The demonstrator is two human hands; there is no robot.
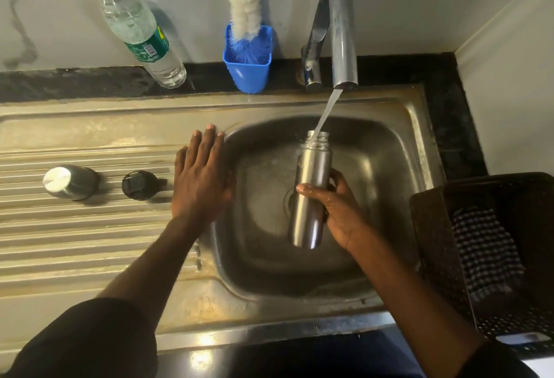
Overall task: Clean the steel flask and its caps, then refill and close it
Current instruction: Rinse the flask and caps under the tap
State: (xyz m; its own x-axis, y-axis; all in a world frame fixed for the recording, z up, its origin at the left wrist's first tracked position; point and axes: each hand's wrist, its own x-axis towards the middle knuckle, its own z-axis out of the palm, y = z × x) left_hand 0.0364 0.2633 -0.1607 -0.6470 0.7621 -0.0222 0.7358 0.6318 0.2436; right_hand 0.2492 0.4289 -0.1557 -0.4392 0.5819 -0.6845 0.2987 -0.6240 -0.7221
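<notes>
Partly behind the right hand (338, 213), steel flask (311, 186) under running tap (338, 33)

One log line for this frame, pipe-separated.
right hand grips flask | tap water entering mouth | left hand flat on sink rim | both caps off

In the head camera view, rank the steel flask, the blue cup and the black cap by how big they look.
1. steel flask, largest
2. blue cup
3. black cap, smallest

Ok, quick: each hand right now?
Left hand: open, flat on the sink rim.
Right hand: grips the flask under the tap.
</notes>
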